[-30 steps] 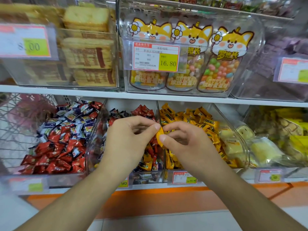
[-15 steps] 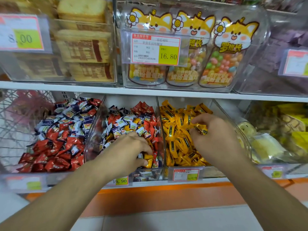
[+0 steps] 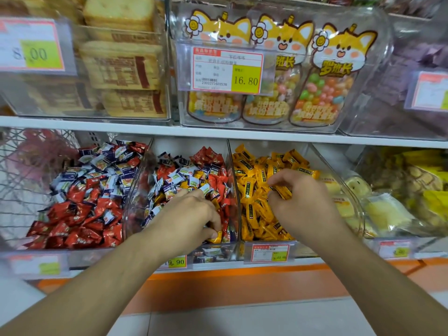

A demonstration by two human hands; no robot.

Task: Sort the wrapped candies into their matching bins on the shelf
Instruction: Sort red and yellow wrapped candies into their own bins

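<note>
Stray yellow candy, mixed bin

Fingers of my left hand (image 3: 191,214) curl down at the front edge of the middle bin (image 3: 181,248), pinching a yellow candy (image 3: 216,236) among red and blue ones. Its matching yellow bin (image 3: 266,248) sits just right, past the clear divider. My right hand (image 3: 298,202) is already there, fingers curled round yellow wrappers (image 3: 281,191), so it's nearer.
</note>
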